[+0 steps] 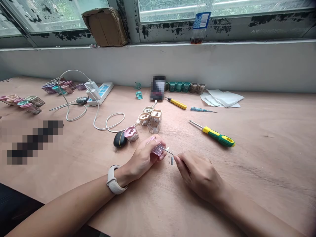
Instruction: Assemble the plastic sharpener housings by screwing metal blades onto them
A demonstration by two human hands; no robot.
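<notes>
Pink translucent plastic housing (157, 149) sat in your left hand (140, 161), toward the middle of the desk (266, 184) and nearer its front edge, with the fingers curled closed around it. Your right hand (198, 176) was almost closed as well, pinching a thin metal shaft (168, 151) with its handle hidden in the grip. The shaft's tip met the side of the housing. Tiny metal parts (170, 160) lay on the desk just below the shaft, too small to identify. You wore a white watch (114, 180) on your left wrist.

Just beyond your hands stood a second pink housing (131, 133) beside a black computer mouse (120, 139), with a small stack of clear and tan housings (150, 120) behind them. Toward the right side of the desk lay a green-and-yellow screwdriver (218, 136). A yellow screwdriver (176, 103) and a blue screwdriver (202, 109) lay nearer the back edge, beside folded white paper (222, 98) and a row of green and brown cups (182, 87). At the back left sat a white power strip (100, 93) with a white cable (108, 123) looping across the desk, and coloured housings (21, 102) stood in a row near the left edge.
</notes>
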